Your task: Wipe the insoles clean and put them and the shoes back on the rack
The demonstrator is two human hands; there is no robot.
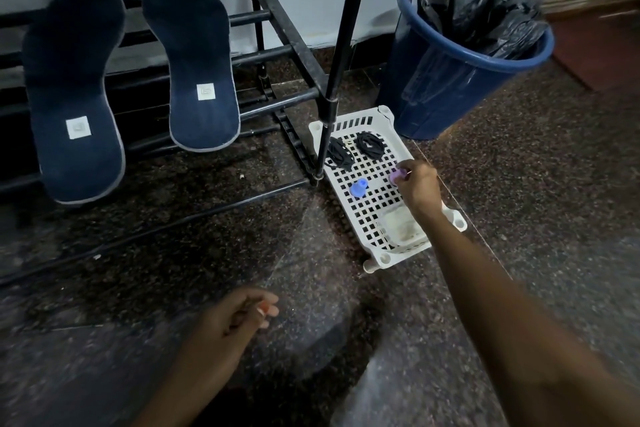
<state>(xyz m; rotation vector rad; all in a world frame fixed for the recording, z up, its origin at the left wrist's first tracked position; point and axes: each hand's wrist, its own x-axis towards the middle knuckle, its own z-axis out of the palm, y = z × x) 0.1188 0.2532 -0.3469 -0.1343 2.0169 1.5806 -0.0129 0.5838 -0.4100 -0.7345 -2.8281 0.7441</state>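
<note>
Two navy insoles (72, 94) are leaning side by side, heels down, on the bars of the black rack (277, 103) at the left. Lower down, the left hand (235, 319) is hovering over the floor with fingers curling inward; whether it is pinching anything I cannot tell. Further right, the right hand (417, 185) is reaching into the white basket (363, 222), pinching a small purple piece (394, 177) near a blue piece (358, 188) and black laces (370, 146). Rightmost, a blue bin (450, 80) is standing
</note>
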